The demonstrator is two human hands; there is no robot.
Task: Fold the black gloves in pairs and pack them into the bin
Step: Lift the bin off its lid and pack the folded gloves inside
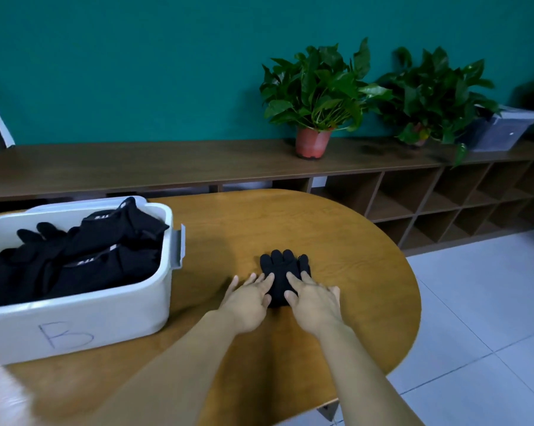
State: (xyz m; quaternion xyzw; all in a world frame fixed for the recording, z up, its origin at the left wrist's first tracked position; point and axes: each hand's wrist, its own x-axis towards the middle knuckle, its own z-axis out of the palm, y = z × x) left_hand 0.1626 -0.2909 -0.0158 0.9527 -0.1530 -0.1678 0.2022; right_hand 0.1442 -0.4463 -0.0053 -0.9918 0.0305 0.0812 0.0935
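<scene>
A folded pair of black gloves point(282, 272) lies on the round wooden table point(336, 241), fingers pointing away from me. My left hand point(248, 298) rests flat on its left side with straight fingers. My right hand point(313, 298) presses flat on its right side, fingers spread. To the left stands a white plastic bin point(105, 309) marked "B", holding several black gloves point(84, 253) piled inside.
A long wooden shelf unit point(167, 164) runs along the teal wall behind the table, with two potted plants point(318, 96) and a clear box point(502, 130) on top. White tiled floor point(474, 318) lies to the right of the table's edge.
</scene>
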